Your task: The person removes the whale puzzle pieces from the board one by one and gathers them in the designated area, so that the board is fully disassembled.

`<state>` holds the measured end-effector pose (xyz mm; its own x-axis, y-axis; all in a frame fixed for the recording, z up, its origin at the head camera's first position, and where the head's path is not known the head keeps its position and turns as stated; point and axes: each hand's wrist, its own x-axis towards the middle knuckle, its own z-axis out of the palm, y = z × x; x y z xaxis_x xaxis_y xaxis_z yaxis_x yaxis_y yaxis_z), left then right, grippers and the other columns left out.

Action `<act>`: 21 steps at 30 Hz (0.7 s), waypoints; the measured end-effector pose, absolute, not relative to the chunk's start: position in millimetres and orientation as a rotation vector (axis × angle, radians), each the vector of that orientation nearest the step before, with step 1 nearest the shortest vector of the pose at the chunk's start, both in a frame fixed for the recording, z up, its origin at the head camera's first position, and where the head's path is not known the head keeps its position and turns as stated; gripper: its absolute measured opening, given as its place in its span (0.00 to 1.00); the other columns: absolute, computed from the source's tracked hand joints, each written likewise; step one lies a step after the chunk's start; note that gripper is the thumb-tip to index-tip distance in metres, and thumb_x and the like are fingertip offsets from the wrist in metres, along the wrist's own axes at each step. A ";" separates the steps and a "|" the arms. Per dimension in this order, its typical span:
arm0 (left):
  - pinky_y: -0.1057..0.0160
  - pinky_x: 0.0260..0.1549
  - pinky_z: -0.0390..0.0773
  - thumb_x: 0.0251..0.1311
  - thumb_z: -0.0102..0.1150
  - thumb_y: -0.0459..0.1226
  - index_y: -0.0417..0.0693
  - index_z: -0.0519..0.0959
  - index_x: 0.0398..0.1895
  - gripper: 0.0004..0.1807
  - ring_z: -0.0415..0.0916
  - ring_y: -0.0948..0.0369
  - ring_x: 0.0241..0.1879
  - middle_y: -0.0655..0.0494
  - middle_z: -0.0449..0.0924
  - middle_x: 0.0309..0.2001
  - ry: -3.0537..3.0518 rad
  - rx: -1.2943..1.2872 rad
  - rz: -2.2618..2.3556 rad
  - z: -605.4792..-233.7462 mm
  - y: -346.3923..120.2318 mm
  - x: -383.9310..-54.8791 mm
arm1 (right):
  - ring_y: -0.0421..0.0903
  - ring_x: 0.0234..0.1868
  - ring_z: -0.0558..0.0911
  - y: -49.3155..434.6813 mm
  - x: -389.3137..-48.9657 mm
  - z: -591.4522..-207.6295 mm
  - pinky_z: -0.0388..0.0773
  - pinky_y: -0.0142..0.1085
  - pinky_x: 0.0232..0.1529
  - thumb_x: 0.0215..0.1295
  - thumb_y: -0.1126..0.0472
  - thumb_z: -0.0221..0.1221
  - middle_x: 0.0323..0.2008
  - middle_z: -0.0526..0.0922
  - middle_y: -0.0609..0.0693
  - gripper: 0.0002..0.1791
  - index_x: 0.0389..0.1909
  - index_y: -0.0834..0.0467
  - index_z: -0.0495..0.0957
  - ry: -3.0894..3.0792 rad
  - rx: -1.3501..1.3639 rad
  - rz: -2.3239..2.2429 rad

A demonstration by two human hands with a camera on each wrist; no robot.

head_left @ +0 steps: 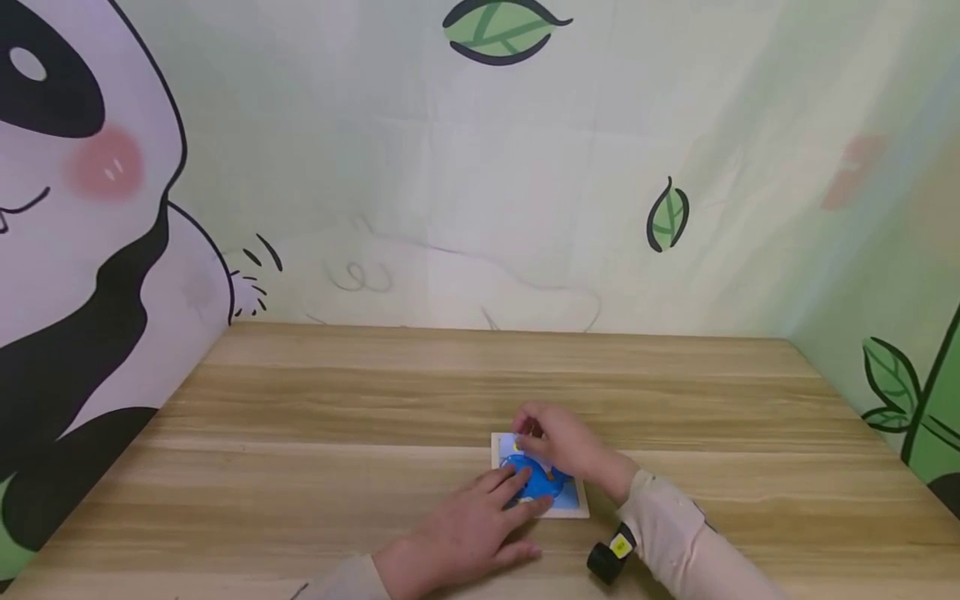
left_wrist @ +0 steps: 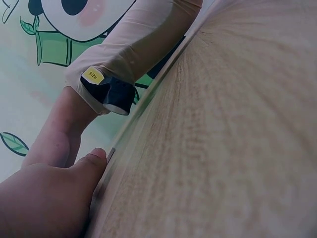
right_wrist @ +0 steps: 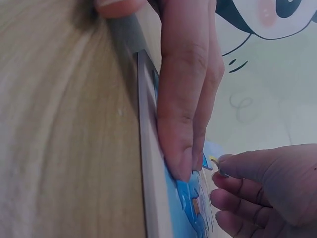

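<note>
A small square picture puzzle board (head_left: 496, 454) with a pale frame and a blue cartoon animal (head_left: 542, 483) lies on the table. My left hand (head_left: 472, 529) rests over its lower left part, fingers extended and spread on the picture. In the right wrist view the straight fingers (right_wrist: 181, 99) of that hand press the board's surface. At the board's far edge, my right hand (head_left: 570, 446) pinches a small thin light-blue piece with a yellow spot (right_wrist: 213, 148) between thumb and forefinger. The piece stands tilted up from the board, partly hidden by the fingertips.
The wooden table (head_left: 300, 467) runs back to a pale wall (head_left: 510, 192) with printed leaves and a panda. A black wrist camera (head_left: 606, 562) with a yellow label sits on the right sleeve (head_left: 675, 525), beside the board's near right corner.
</note>
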<state>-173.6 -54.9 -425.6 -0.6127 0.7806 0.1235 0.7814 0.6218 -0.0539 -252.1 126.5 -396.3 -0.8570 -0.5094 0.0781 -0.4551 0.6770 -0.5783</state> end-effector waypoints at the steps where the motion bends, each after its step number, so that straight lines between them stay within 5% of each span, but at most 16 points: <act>1: 0.55 0.66 0.68 0.69 0.32 0.63 0.65 0.64 0.70 0.31 0.62 0.52 0.70 0.49 0.64 0.71 -2.710 -1.312 -0.010 -425.5 -54.9 -173.3 | 0.40 0.33 0.74 126.5 -252.4 -396.8 0.74 0.28 0.35 0.66 0.64 0.58 0.32 0.79 0.46 0.02 0.37 0.57 0.77 2.796 -0.805 -0.936; 12: 0.56 0.67 0.67 0.69 0.34 0.62 0.64 0.66 0.69 0.30 0.62 0.52 0.70 0.50 0.65 0.70 -2.699 -1.295 -0.008 -425.5 -55.2 -170.8 | 0.39 0.35 0.77 127.0 -254.7 -392.8 0.78 0.32 0.42 0.66 0.65 0.58 0.33 0.83 0.47 0.02 0.36 0.57 0.80 2.778 -0.760 -1.048; 21: 0.54 0.67 0.67 0.69 0.32 0.63 0.65 0.64 0.70 0.31 0.62 0.51 0.70 0.50 0.64 0.71 -2.714 -1.308 -0.058 -425.5 -56.8 -172.4 | 0.40 0.33 0.75 138.7 -257.0 -375.2 0.76 0.27 0.37 0.66 0.66 0.58 0.32 0.82 0.49 0.03 0.36 0.59 0.80 2.759 -0.818 -1.091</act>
<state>-172.4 -56.8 -425.5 -0.6166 0.7762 0.1316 0.7811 0.6240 -0.0212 -257.0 138.7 -375.2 -0.8568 -0.4988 0.1307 -0.4533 0.6079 -0.6519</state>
